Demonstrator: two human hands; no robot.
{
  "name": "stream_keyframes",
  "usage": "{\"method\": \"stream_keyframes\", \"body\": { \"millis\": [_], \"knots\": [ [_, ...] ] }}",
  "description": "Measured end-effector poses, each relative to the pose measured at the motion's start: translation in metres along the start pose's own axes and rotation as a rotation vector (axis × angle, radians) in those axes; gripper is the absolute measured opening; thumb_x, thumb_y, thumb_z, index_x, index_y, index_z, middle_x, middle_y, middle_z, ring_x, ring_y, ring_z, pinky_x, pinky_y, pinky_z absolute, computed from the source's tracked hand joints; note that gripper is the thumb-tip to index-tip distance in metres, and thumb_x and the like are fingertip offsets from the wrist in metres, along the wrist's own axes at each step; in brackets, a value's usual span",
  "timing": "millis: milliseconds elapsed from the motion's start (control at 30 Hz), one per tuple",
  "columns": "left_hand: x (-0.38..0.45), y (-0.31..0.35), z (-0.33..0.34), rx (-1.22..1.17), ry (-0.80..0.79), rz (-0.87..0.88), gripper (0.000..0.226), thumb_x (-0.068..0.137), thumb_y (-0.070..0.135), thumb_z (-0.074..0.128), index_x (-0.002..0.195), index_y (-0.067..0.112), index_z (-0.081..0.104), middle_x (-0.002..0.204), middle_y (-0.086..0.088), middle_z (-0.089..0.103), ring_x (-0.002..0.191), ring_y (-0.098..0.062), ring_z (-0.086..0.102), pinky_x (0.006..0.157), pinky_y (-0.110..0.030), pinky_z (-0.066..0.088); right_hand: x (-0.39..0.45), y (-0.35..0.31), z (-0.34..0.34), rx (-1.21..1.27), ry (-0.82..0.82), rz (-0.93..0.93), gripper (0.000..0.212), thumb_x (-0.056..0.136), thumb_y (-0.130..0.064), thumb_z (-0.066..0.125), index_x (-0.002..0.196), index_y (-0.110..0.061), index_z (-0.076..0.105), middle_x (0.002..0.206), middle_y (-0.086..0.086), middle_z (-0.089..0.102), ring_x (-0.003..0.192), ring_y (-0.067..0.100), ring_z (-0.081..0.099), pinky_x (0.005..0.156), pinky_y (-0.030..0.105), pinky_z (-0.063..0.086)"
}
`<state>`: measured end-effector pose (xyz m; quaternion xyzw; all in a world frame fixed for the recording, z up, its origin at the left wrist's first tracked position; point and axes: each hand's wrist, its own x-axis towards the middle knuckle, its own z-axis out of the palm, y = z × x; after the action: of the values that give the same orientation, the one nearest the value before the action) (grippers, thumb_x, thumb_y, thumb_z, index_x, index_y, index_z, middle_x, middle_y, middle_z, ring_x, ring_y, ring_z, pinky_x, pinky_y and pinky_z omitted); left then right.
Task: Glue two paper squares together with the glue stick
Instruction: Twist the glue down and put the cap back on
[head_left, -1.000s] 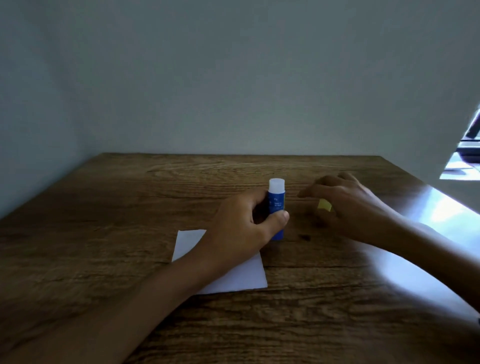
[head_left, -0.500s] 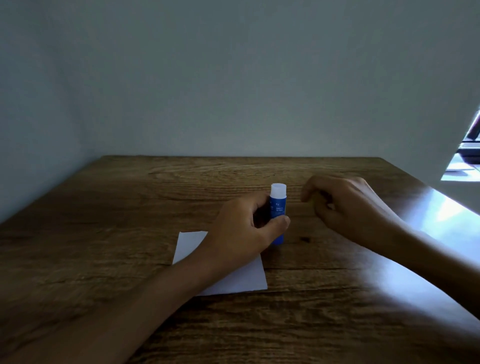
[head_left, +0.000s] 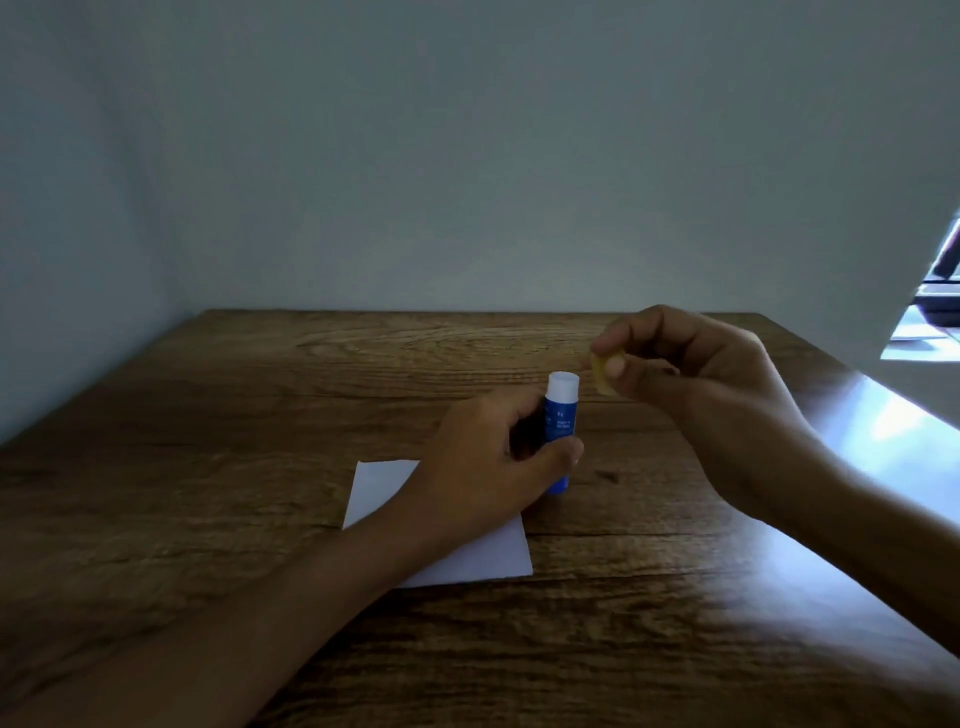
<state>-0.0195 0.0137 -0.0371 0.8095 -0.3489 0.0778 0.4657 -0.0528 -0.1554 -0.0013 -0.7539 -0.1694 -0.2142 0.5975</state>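
The blue glue stick (head_left: 561, 415) is gripped upright by the left hand (head_left: 498, 462) above the white paper square (head_left: 483, 561) on the wooden surface (head_left: 208, 467). A small yellow piece (head_left: 602, 371) is pinched by the raised right hand (head_left: 691, 374).

Paper square (head_left: 498, 558) half under left forearm (label (head_left: 562, 422) unreadable).

- Wooden table (head_left: 218, 467), dark grain, set against a pale wall.
- White paper square (head_left: 467, 564) lies flat on it, partly beneath the left hand (head_left: 488, 462).
- Blue glue stick (head_left: 561, 415) stands upright, gripped by that hand.
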Motion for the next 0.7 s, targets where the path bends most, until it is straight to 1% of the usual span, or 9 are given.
{"method": "stream_keyframes", "body": {
  "millis": [67, 100, 233, 367, 500, 567, 633, 700],
  "knots": [
    [-0.0006, 0.001, 0.0001, 0.014, 0.002, 0.02, 0.019, 0.081, 0.025, 0.062, 0.097, 0.015, 0.063, 0.09, -0.007, 0.067, 0.082, -0.017, 0.059, 0.072, -0.032, 0.045, -0.0012, -0.0004, 0.0015, 0.07, 0.025, -0.019, 0.012, 0.071, -0.012, 0.067, 0.079, -0.021, 0.068, 0.072, -0.009, 0.07, 0.072, 0.003, 0.064, 0.064, 0.013, 0.049],
    [-0.0009, 0.0012, 0.0001, 0.023, 0.006, 0.031, 0.018, 0.081, 0.024, 0.063, 0.096, 0.015, 0.063, 0.089, -0.007, 0.067, 0.081, -0.018, 0.059, 0.072, -0.031, 0.045, -0.0019, -0.0005, 0.0024, 0.081, 0.03, -0.035, 0.013, 0.068, -0.015, 0.068, 0.081, -0.019, 0.067, 0.072, -0.008, 0.07, 0.071, 0.004, 0.064, 0.064, 0.013, 0.049],
    [-0.0005, 0.0022, -0.0001, 0.01, 0.024, 0.015, 0.016, 0.08, 0.024, 0.063, 0.094, 0.016, 0.064, 0.088, -0.006, 0.068, 0.08, -0.017, 0.06, 0.072, -0.031, 0.045, -0.0048, -0.0026, 0.0067, 0.018, 0.029, -0.133, 0.017, 0.067, -0.017, 0.069, 0.084, -0.017, 0.064, 0.078, -0.005, 0.072, 0.075, 0.009, 0.068, 0.066, 0.016, 0.052],
    [-0.0003, 0.0031, 0.0008, 0.059, 0.023, 0.046, 0.019, 0.079, 0.025, 0.064, 0.096, 0.017, 0.064, 0.088, -0.004, 0.067, 0.08, -0.016, 0.059, 0.071, -0.028, 0.045, -0.0047, -0.0041, 0.0073, -0.048, 0.063, -0.195, 0.017, 0.07, -0.018, 0.068, 0.086, -0.017, 0.063, 0.084, 0.003, 0.071, 0.081, 0.017, 0.069, 0.069, 0.022, 0.055],
    [0.0, 0.0045, 0.0007, 0.098, 0.032, 0.118, 0.018, 0.079, 0.023, 0.066, 0.094, 0.014, 0.064, 0.084, -0.007, 0.067, 0.073, -0.015, 0.057, 0.064, -0.023, 0.041, -0.0074, -0.0008, 0.0079, -0.165, 0.009, -0.206, 0.016, 0.072, -0.016, 0.07, 0.087, -0.019, 0.064, 0.084, -0.001, 0.07, 0.081, 0.013, 0.068, 0.071, 0.023, 0.055],
    [0.0007, 0.0052, -0.0004, 0.126, 0.033, 0.146, 0.016, 0.079, 0.021, 0.066, 0.091, 0.012, 0.064, 0.08, -0.008, 0.066, 0.069, -0.015, 0.055, 0.06, -0.021, 0.038, -0.0081, 0.0006, 0.0085, -0.189, -0.005, -0.202, 0.016, 0.072, -0.021, 0.07, 0.086, -0.02, 0.064, 0.084, -0.001, 0.07, 0.081, 0.013, 0.068, 0.071, 0.025, 0.056],
    [0.0014, 0.0063, -0.0018, 0.139, 0.033, 0.17, 0.017, 0.078, 0.021, 0.066, 0.09, 0.009, 0.064, 0.078, -0.009, 0.065, 0.067, -0.015, 0.054, 0.059, -0.021, 0.038, -0.0079, -0.0005, 0.0087, -0.197, -0.01, -0.201, 0.015, 0.071, -0.025, 0.071, 0.083, -0.019, 0.064, 0.085, -0.002, 0.07, 0.08, 0.014, 0.069, 0.071, 0.029, 0.057],
    [0.0019, 0.0085, -0.0032, 0.155, 0.042, 0.188, 0.019, 0.076, 0.022, 0.065, 0.088, 0.006, 0.064, 0.075, -0.01, 0.064, 0.063, -0.014, 0.052, 0.057, -0.021, 0.037, -0.0077, -0.0031, 0.009, -0.215, -0.021, -0.213, 0.013, 0.072, -0.022, 0.073, 0.08, -0.017, 0.064, 0.084, -0.003, 0.071, 0.079, 0.015, 0.069, 0.073, 0.033, 0.058]
  ]
}}
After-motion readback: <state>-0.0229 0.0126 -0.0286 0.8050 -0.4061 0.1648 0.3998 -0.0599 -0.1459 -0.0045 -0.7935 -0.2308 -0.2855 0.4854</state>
